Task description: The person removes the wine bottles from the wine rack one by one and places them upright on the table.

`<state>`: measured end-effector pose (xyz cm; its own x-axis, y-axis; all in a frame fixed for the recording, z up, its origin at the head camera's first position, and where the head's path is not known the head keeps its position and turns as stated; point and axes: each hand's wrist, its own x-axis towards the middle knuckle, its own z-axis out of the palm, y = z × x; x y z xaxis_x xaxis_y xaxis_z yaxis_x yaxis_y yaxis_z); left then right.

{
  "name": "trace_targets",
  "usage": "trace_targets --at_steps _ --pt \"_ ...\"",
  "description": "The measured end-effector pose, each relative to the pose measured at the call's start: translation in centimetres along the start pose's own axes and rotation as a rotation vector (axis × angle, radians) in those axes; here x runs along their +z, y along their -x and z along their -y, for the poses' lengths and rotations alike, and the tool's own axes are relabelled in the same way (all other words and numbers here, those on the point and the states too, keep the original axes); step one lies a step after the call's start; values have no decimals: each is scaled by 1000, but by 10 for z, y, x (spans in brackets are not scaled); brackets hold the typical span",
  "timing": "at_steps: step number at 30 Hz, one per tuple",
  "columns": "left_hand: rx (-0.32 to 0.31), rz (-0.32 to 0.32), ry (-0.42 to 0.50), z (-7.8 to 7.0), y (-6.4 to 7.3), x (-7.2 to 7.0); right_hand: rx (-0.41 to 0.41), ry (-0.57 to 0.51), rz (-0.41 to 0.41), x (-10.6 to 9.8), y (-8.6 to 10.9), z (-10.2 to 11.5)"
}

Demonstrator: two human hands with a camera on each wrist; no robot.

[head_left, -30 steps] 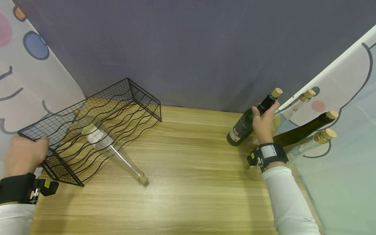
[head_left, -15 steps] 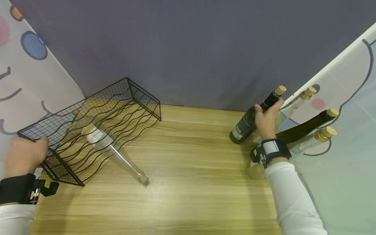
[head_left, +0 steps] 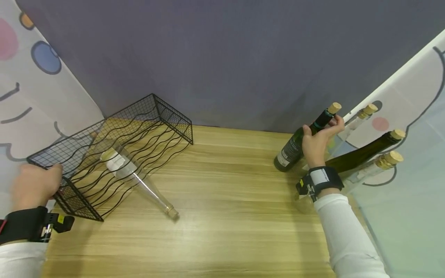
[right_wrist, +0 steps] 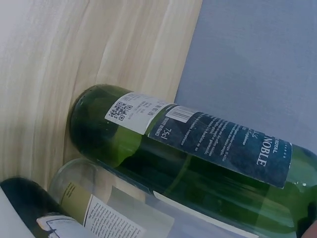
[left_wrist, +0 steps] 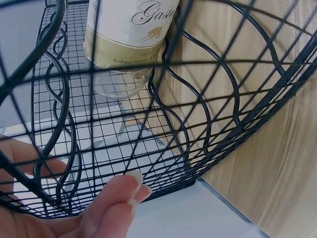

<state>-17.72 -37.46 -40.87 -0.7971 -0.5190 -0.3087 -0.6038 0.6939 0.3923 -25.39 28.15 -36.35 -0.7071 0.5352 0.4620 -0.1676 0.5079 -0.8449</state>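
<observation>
At the left end of the black wire wine rack (head_left: 114, 154), my left hand (head_left: 34, 181) grips the mesh end wall. In the left wrist view the fingertips (left_wrist: 116, 201) show against the mesh. A clear corked bottle (head_left: 153, 193) lies across the wavy wires, its neck pointing out over the table. At the right, a dark green wine bottle (head_left: 290, 152) with a cork stands on the table. My right hand (head_left: 318, 144) is around its shoulder and neck, thumb to one side, fingers loosened and spread on the other. Only a sliver of finger shows in the right wrist view.
Behind the right hand stand two clear corked bottles (head_left: 377, 164) and a slim green one (head_left: 365, 150), close together by the patterned side wall. A grey panel (head_left: 222, 69) borders the wooden table (head_left: 222, 231) at the back.
The green bottle has shifted slightly right, then stopped. The right hand's fingers have loosened from its neck and spread outward. The left hand stays on the rack.
</observation>
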Motion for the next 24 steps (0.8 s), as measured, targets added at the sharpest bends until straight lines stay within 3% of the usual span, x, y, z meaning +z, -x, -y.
trace_targets --at_steps 9,15,19,24 --pt "-10 33 3 0 -2 2 -170 105 -180 3 3 2" --pt "-16 35 15 -2 0 2 -250 216 -230 10 3 11" --pt "-17 20 27 -2 1 2 -235 239 -247 16 7 33" --pt "-8 0 24 1 0 1 -237 181 -251 25 13 75"
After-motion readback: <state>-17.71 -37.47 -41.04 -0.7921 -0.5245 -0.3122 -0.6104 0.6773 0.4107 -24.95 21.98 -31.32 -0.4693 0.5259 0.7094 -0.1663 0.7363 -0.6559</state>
